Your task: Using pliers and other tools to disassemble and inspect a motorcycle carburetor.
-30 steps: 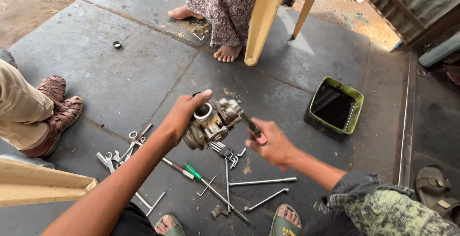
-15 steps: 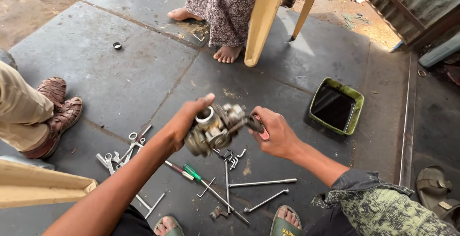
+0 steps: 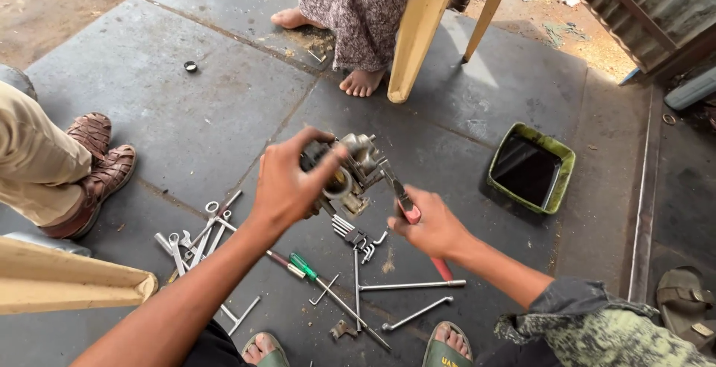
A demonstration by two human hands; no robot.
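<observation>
While my left hand (image 3: pixel 287 184) wraps its grip around the grey metal carburettor (image 3: pixel 350 173), I hold that part up above the dark stone floor (image 3: pixel 186 121), its long axis running roughly left to right, its round brass-coloured mouth facing toward me. My right hand (image 3: pixel 432 229), fingers curled tight, grips a red-handled tool (image 3: pixel 410 218) whose metal tip slants up-left to meet the carburettor's right side. Below the left grip lie silver wrenches (image 3: pixel 194 236) and a green-handled screwdriver (image 3: pixel 313 274); right of the right grip sits a green rectangular tray (image 3: pixel 568 167).
</observation>
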